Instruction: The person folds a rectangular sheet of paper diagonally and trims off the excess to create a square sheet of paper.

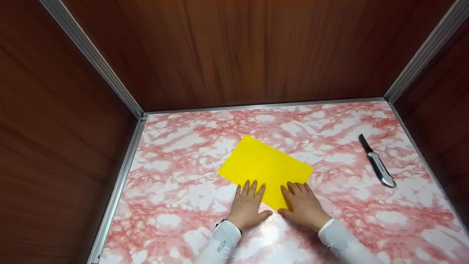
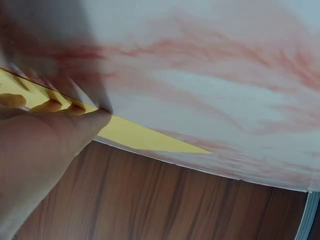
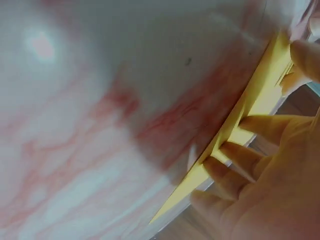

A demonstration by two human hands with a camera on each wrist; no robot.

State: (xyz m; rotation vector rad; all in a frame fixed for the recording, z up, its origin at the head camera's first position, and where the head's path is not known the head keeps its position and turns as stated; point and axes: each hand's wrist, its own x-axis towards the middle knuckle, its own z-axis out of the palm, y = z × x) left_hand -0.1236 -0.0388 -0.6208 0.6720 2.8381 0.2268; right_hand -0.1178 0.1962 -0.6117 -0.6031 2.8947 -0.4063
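A yellow sheet of paper (image 1: 264,161) lies flat and turned at an angle on the table, one corner pointing toward the person. My left hand (image 1: 247,206) rests with spread fingers along its near left edge. On the near right edge, the fingertips of my right hand (image 1: 304,204) touch the paper, and both thumbs meet the table side of the near corner. In the left wrist view, the fingers press at the border of the paper (image 2: 145,137). The right wrist view has several fingertips set down on the yellow strip (image 3: 230,135).
A utility knife (image 1: 379,165) with a silver and dark handle lies to the right, its dark tip pointing away. The table top (image 1: 176,198) has a red and white marbled pattern. Brown wood-grain panels (image 1: 256,51) with metal frame strips (image 1: 97,58) enclose it on three sides.
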